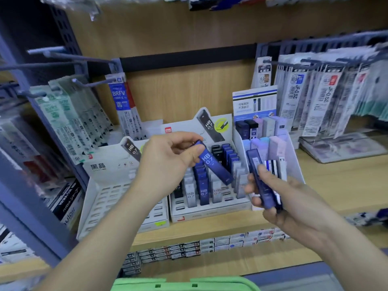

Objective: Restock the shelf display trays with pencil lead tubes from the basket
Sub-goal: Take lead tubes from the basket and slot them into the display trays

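Observation:
My left hand [168,158] pinches one blue HB 0.7 lead tube [214,162], tilted, just above the middle display tray [210,213]. That tray holds rows of blue, grey and black tubes standing in slots. My right hand [279,198] grips a small bundle of blue lead tubes [262,181] to the right of the tray's front. The left display tray [105,202] shows mostly bare slots. A green basket [184,285] rim peeks in at the bottom edge; its contents are hidden.
A third white tray [294,164] with pastel tubes stands to the right. Hanging refill packs [79,122] crowd the left pegs, and more packs [315,97] hang on the right. Small boxes [210,244] line the shelf below. A wooden shelf edge [336,198] runs in front.

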Tool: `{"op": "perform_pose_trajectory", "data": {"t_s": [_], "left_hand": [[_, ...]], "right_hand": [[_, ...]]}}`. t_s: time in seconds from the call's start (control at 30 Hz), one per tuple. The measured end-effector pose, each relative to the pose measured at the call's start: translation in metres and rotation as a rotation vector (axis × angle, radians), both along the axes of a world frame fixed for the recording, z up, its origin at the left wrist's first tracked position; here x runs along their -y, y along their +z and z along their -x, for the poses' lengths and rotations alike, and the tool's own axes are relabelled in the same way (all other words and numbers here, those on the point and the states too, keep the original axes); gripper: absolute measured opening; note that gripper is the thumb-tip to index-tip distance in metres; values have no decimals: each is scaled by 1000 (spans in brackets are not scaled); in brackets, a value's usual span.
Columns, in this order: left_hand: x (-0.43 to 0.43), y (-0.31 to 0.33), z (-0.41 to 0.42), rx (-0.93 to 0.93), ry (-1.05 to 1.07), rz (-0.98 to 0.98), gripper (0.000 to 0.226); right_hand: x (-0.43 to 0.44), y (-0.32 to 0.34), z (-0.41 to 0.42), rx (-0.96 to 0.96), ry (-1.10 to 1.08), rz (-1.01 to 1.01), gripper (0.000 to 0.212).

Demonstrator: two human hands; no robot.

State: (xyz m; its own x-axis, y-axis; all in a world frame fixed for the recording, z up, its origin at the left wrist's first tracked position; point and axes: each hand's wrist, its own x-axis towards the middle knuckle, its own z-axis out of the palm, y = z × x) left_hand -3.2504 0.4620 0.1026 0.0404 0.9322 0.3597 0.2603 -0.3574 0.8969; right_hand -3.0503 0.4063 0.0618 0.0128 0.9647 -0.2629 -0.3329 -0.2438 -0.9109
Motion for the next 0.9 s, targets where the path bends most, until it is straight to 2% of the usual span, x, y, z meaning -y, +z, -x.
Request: {"op": "perform_pose_trajectory", "data": {"t_s": [0.1,0.23,0.4,0.5,0.6,0.73,0.83,0.9], "left_hand": [[4,-2,-12,0,-92,71,14],[7,-9,-29,-9,-125,110,11],[3,-9,-30,47,-149,189,7],[-1,-2,-16,2,-105,114,10],[-7,11,10,-7,-18,21,14],[-12,22,56,-237,83,15,12],[-15,16,77,-386,125,54,14],[-15,10,81,-415,124,68,13]], "right_hand": [[3,1,-3,-39,31,-23,25],[5,0,-3,-31,130,-19,31],[1,-3,-3,7,82,-81,34],[-1,-7,-1,20,81,-121,31],[-3,-8,-5,-46,46,-94,21],[0,-5,-3,-112,52,-60,22],[1,-5,8,-33,71,-74,30],[-2,-8,12,-15,69,-90,32]]}}
